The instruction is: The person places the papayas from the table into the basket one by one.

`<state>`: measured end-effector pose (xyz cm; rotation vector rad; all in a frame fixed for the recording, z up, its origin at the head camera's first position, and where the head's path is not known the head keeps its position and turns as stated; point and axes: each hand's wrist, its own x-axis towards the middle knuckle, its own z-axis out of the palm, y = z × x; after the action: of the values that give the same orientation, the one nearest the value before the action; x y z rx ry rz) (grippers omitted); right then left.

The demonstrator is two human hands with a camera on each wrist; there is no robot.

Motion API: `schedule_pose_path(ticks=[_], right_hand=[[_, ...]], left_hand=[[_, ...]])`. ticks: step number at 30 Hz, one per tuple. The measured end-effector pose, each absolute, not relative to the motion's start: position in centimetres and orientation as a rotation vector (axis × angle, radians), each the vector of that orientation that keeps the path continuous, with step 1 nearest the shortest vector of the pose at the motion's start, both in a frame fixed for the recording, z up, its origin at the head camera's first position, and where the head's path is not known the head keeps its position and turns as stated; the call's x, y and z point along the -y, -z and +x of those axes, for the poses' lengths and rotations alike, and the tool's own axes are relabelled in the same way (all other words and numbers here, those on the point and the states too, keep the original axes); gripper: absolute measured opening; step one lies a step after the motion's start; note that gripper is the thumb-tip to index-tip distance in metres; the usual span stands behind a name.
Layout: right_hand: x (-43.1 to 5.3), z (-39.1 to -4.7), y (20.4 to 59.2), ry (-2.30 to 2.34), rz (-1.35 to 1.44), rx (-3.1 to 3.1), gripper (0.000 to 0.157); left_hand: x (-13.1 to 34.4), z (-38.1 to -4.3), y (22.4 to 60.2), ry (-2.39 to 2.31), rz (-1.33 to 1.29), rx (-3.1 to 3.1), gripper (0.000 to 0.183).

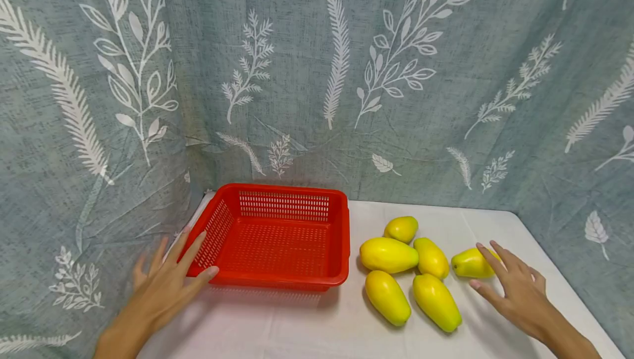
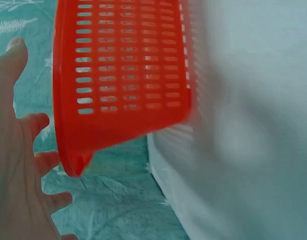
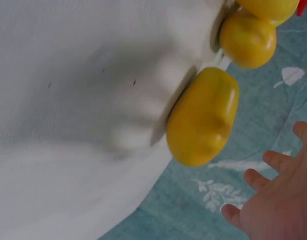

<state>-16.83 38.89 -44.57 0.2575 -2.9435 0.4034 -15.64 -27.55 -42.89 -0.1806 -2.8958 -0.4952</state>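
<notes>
A red plastic basket (image 1: pixel 284 280) with slotted walls stands on the white-covered table. At its left front corner hovers my left hand (image 1: pixel 165 287), fingers spread and holding nothing. The left wrist view shows the basket's slotted side (image 2: pixel 126 60), with the fingers near its rim. To the right of the basket lie several yellow papayas with greenish ends, among them a large one (image 1: pixel 388 255) and a front one (image 1: pixel 437 302). My right hand (image 1: pixel 517 287), also spread and holding nothing, is beside the rightmost papaya (image 1: pixel 470 264), its fingers overlapping that fruit in the head view.
A grey-green curtain (image 1: pixel 297 150) with white leaf prints hangs behind the table and along both sides. The white tablecloth (image 1: pixel 277 326) shows in front of the basket. Other papayas sit close together, one at the back (image 1: pixel 402 229) and one mid-group (image 1: pixel 431 258).
</notes>
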Motion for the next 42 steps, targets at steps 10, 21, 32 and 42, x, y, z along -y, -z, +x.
schedule_pose_path(ticks=[10,21,32,42], right_hand=[[-35.8,-15.9,44.4,-0.464,0.322,2.922,0.08],[-34.3,-15.1,45.0,-0.5,0.326,2.933,0.076],[-33.9,-14.7,46.0,-0.599,0.346,2.893,0.073],[-32.4,-14.4,46.7,-0.851,0.33,2.962,0.075]], left_hand=[[27.8,-14.1,44.9,0.572,-0.174,2.895,0.082],[26.7,-14.4,45.2,0.633,-0.152,2.886,0.081],[26.7,-14.6,45.9,0.602,-0.179,2.837,0.077],[26.5,-14.5,46.0,0.591,-0.207,2.771,0.073]])
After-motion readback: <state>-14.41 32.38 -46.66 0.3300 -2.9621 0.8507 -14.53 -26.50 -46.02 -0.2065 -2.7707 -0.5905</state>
